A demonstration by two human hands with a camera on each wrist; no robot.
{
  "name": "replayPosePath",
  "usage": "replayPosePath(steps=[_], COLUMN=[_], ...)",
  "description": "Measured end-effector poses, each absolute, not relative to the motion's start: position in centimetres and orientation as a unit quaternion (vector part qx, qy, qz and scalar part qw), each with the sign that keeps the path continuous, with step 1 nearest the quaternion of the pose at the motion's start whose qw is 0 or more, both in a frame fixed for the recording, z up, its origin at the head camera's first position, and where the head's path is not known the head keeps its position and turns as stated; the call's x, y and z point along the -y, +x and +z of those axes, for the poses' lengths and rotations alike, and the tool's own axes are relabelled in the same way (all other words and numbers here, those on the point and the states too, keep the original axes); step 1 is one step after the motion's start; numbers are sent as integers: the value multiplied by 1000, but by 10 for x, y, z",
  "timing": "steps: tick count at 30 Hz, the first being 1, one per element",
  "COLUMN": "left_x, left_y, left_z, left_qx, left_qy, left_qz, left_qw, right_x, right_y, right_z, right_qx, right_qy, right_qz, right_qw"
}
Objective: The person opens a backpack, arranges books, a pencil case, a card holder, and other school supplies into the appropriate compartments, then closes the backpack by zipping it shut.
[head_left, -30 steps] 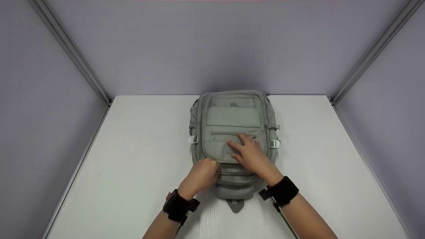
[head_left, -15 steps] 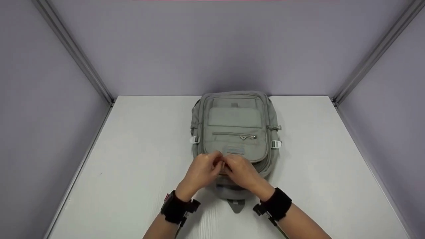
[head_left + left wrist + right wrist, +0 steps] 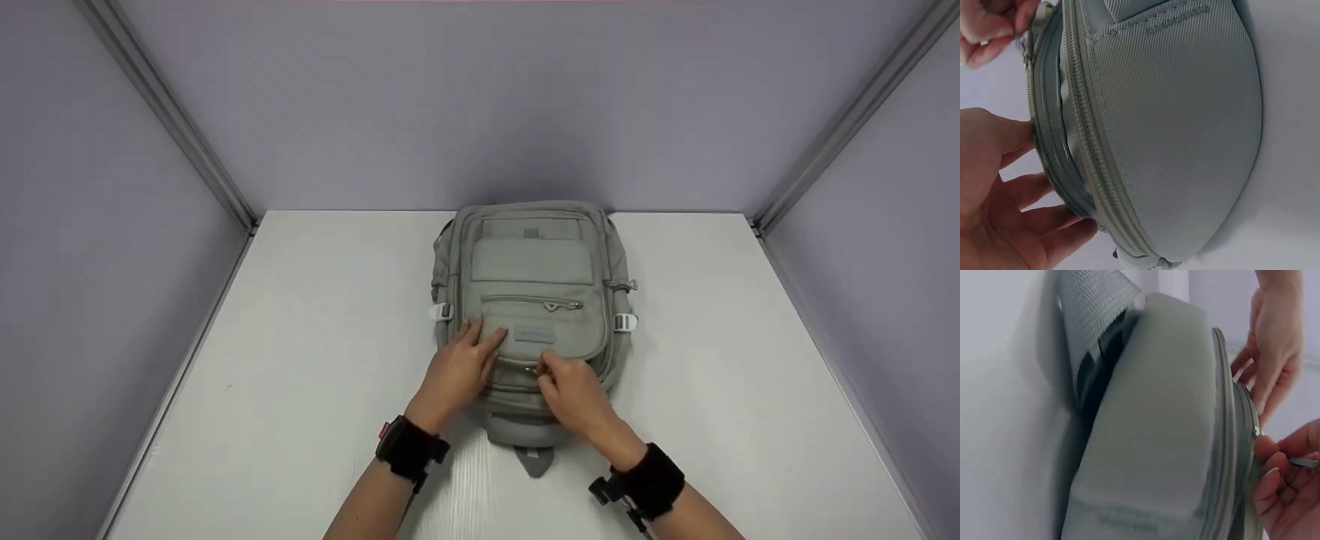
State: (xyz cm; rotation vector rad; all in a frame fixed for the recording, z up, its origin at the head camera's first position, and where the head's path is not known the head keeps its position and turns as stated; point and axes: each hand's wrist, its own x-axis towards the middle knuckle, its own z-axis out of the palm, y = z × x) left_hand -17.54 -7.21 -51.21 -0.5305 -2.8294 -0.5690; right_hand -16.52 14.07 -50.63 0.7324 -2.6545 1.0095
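Observation:
A grey-green backpack lies front up, its bottom toward me. My left hand rests on the lower left of the front pocket, fingers extended over the fabric. In the left wrist view, the fingers of that left hand lie along the pocket's zipped edge. My right hand pinches a zipper pull at the middle of the pocket's lower edge. The right wrist view shows the grey zipper pull between thumb and fingers, with the metal slider on the zipper track just beyond them.
The backpack lies on a white table against the back panel. White side buckles stick out at its sides. A second zipper crosses the front above a label. A grey strap end reaches out below.
My hands came together at the pocket's lower edge, then parted. The left went from curled at the edge to extended on the fabric; the right left the front and now pinches the pull, farther right.

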Motion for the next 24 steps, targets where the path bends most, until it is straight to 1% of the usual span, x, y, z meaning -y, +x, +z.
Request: replayPosePath(steps=[5,8,16,24], left_x=[70,67,59,60], left_y=[-175,-175,-177,-181], left_z=[-513,-512,-512,-512], left_qx=[968,972,981,978], left_qy=[-158,-146,-136,-160], left_qz=[-175,-170,-109,-96], left_qw=[79,68,88,97], right_x=[-173,-191,-228,-244], right_y=[-165,-168,-188,-220], right_z=[-503,-502,-505,-505], right_qx=[912,920,940,951], right_qy=[196,165,114,114], right_qz=[355,352,319,285], right_qw=[61,52,38,32])
